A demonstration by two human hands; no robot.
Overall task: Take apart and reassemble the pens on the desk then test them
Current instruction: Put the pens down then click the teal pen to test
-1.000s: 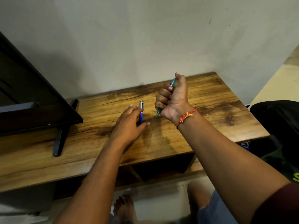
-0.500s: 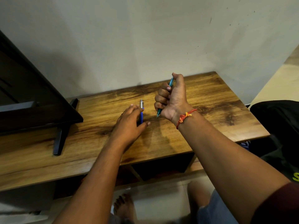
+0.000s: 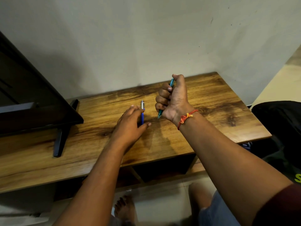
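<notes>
Teal pen (image 3: 171, 83): whole, steeply tilted, tip downward, clenched in your right hand (image 3: 175, 101) above the table (image 3: 211, 98). Blue pen (image 3: 142, 117), grey upper end: lying flat on the table, partly beneath your left hand (image 3: 128, 126).

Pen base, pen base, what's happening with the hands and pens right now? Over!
Right hand fisted round teal pen, tip down. Left hand resting on blue pen, which lies on desk. Nothing between the two pens. Over.

Yellow "S" on black bag (image 3: 276, 121)
</notes>
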